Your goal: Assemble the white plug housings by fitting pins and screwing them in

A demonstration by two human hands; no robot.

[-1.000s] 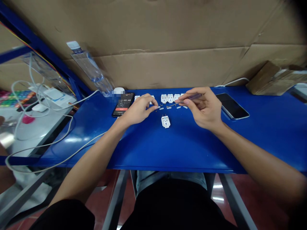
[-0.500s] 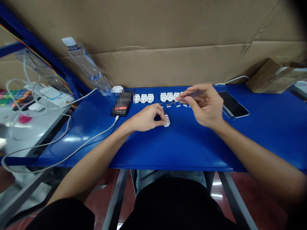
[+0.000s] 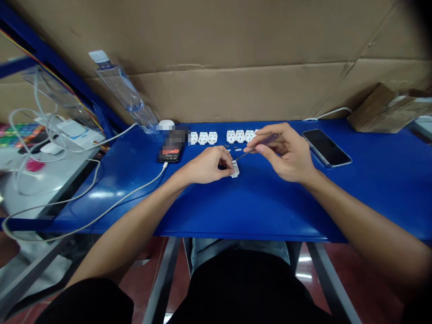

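A small white plastic part (image 3: 235, 169) rests on the blue table, pinched at its left side by the thumb and fingers of my left hand (image 3: 212, 165). My right hand (image 3: 286, 150) is closed around the handle of a thin screwdriver (image 3: 251, 150). Its shaft slants down to the left, and the tip is at the upper end of the white part. Behind my hands stand several similar white parts (image 3: 240, 136) in a row, with another group (image 3: 203, 137) to the left. A small pale strip (image 3: 238, 150) and tiny screws lie in front of the row.
A dark phone with a cable (image 3: 171, 146) lies left of my hands, beside a leaning clear bottle (image 3: 130, 99). Another phone (image 3: 327, 147) is to the right. A cardboard box (image 3: 378, 108) sits at the back right. White cables (image 3: 101, 215) trail across the left side.
My right hand has moved down and left, bringing the screwdriver tip from above the loose pieces to the white part. My left hand keeps its hold.
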